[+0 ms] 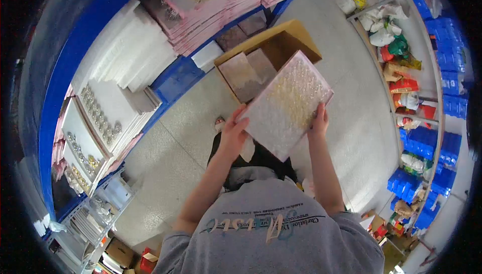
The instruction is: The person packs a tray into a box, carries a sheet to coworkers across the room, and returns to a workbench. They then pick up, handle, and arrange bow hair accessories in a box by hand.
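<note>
Between my two hands is a flat, pale pinkish-white board (pixel 271 118), held tilted in front of me. Rows of small shiny gold and silver pieces cover its upper right part; they are too small to name. My left hand (pixel 235 132) grips the board's left edge, thumb on top. On the right edge, my right hand (pixel 318 119) has its fingers closed around the side. Just beyond the board stands an open cardboard box (pixel 301 35) on the floor, with greyish-pink flat boards (pixel 246 75) inside. The held board hides part of the box.
Blue shelving (pixel 173 78) on the left carries stacked pink boards (pixel 221 15), white boards (pixel 128 48) and boards with metallic pieces (pixel 100 118). A rack on the right holds blue boxes (pixel 422 142) and bags (pixel 384 35). Grey floor (pixel 160 158) lies between them.
</note>
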The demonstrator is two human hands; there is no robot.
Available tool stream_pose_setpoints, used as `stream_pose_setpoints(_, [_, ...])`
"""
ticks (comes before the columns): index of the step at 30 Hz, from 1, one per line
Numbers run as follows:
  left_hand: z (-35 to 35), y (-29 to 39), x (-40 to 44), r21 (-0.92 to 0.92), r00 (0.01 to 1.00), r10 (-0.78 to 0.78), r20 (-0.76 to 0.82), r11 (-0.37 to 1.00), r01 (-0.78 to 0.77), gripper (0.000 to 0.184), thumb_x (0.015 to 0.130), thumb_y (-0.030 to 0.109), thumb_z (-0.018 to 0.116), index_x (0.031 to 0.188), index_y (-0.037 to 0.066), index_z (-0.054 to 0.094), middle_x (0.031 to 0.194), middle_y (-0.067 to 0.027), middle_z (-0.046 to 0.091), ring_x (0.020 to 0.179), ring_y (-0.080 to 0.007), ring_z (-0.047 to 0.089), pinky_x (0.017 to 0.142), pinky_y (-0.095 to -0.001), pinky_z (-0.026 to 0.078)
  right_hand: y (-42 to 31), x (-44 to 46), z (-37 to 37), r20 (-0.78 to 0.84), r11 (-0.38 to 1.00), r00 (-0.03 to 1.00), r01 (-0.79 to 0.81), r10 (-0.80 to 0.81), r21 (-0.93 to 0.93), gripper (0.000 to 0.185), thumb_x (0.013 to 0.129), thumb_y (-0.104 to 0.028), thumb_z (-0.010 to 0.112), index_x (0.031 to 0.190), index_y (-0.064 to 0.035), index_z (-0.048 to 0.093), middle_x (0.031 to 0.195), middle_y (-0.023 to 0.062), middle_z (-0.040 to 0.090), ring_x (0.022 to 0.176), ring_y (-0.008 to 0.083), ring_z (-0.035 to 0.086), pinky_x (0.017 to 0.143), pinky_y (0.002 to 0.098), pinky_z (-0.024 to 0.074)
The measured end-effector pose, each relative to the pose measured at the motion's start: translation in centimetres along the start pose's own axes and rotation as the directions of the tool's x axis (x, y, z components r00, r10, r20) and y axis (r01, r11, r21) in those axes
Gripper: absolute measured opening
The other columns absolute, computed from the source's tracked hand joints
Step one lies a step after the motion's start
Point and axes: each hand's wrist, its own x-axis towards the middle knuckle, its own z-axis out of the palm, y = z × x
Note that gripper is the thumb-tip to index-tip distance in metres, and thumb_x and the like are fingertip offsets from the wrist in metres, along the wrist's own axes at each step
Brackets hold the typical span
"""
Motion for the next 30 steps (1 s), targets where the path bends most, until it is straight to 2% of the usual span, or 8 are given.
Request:
stream_pose_setpoints(6, [5.0, -0.2, 8.6, 0.394, 0.994, -0.094, 0.059, 0.917, 0.063, 0.049, 0.089, 0.020, 0.051, 0.130, 0.001, 0.034, 0.114, -0.0066, 0.054, 0.097, -0.0128, 0.052, 0.085, -0.0258, 0.041, -3.7, 8.3, -1.2, 0.280, 0.989, 0.952, -0.090, 0.119, -0.114, 0.039, 0.089, -0.030, 0.052, 0.111, 0.0015, 0.052, 0.099, 0.0048, 0.058, 0.088, 0.0121, 0.054, 0.074, 0.0256, 0.0453])
stream_pose_setpoints(9, [9.4, -1.5, 14.6, 0.623, 0.997, -0.028, -0.065, 0.779, 0.063, 0.045, 0.090, 0.020, 0.050, 0.130, 0.005, 0.037, 0.111, -0.0043, 0.054, 0.095, -0.0102, 0.051, 0.082, -0.0251, 0.042, -4.8, 13.6, -1.6, 0.385, 0.958, 0.910, -0.044, 0.156, -0.283, 0.041, 0.089, -0.031, 0.053, 0.112, 0.0021, 0.052, 0.100, 0.0045, 0.058, 0.088, 0.0107, 0.052, 0.076, 0.0235, 0.0431])
stream_pose_setpoints(12, [10.1, -4.7, 21.0, 0.441, 0.956, 0.220, -0.192, 0.890, -0.116, 0.041, 0.090, 0.019, 0.050, 0.129, 0.009, 0.041, 0.108, -0.0027, 0.055, 0.094, -0.0103, 0.052, 0.081, -0.0257, 0.044, -6.8, 17.6, -0.2, 0.480, 0.935, 0.838, -0.092, 0.259, -0.344, 0.043, 0.088, -0.033, 0.053, 0.111, 0.0033, 0.051, 0.099, 0.0046, 0.057, 0.088, 0.0105, 0.051, 0.077, 0.0223, 0.0410])
stream_pose_setpoints(15, [13.3, -5.4, 22.5, 0.162, 0.957, 0.205, -0.203, 0.971, -0.174, 0.038, 0.090, 0.019, 0.050, 0.127, 0.009, 0.045, 0.107, -0.0021, 0.055, 0.093, -0.0103, 0.053, 0.081, -0.0258, 0.044, -8.5, 20.8, -0.4, 0.499, 0.898, 0.807, -0.084, 0.316, -0.432, 0.043, 0.089, -0.032, 0.052, 0.114, 0.0031, 0.050, 0.101, 0.0054, 0.057, 0.090, 0.0112, 0.051, 0.078, 0.0228, 0.0407])
stream_pose_setpoints(21, [13.7, -8.5, 22.5, 0.106, 0.899, 0.225, -0.375, 0.974, -0.200, 0.037, 0.089, 0.017, 0.052, 0.124, 0.006, 0.047, 0.111, -0.0027, 0.055, 0.098, -0.0117, 0.054, 0.082, -0.0260, 0.045, -8.6, 23.4, -1.8, 0.508, 0.840, 0.785, -0.029, 0.355, -0.542, 0.041, 0.091, -0.030, 0.048, 0.116, 0.0032, 0.047, 0.102, 0.0068, 0.056, 0.089, 0.0120, 0.051, 0.079, 0.0246, 0.0406])
stream_pose_setpoints(26, [13.2, -9.5, 22.5, 0.011, 0.828, 0.251, -0.501, 0.959, -0.284, 0.036, 0.088, 0.016, 0.054, 0.122, 0.006, 0.049, 0.112, -0.0031, 0.057, 0.097, -0.0133, 0.056, 0.082, -0.0283, 0.047, -9.9, 22.7, -1.1, 0.613, 0.849, 0.742, 0.115, 0.271, -0.515, 0.041, 0.094, -0.023, 0.043, 0.127, 0.0001, 0.040, 0.095, 0.0050, 0.055, 0.085, 0.0110, 0.049, 0.076, 0.0240, 0.0399])
stream_pose_setpoints(28, [11.9, -10.2, 22.8, -0.004, 0.798, 0.226, -0.559, 0.961, -0.275, 0.035, 0.088, 0.017, 0.054, 0.122, 0.007, 0.049, 0.111, -0.0032, 0.057, 0.097, -0.0137, 0.056, 0.082, -0.0291, 0.047, -8.5, 23.0, -2.6, 0.663, 0.764, 0.709, 0.282, 0.241, -0.580, 0.039, 0.094, -0.021, 0.042, 0.129, -0.0031, 0.039, 0.089, 0.0029, 0.052, 0.078, 0.0095, 0.046, 0.071, 0.0236, 0.0395])
stream_pose_setpoints(30, [10.4, -10.7, 23.2, -0.036, 0.790, 0.177, -0.586, 0.969, -0.244, 0.035, 0.089, 0.017, 0.053, 0.122, 0.007, 0.049, 0.112, -0.0034, 0.057, 0.097, -0.0141, 0.056, 0.081, -0.0298, 0.048, -7.4, 23.2, -2.8, 0.679, 0.721, 0.680, 0.321, 0.277, -0.614, 0.039, 0.093, -0.018, 0.043, 0.130, -0.0058, 0.039, 0.086, 0.0013, 0.051, 0.075, 0.0084, 0.044, 0.068, 0.0233, 0.0393])
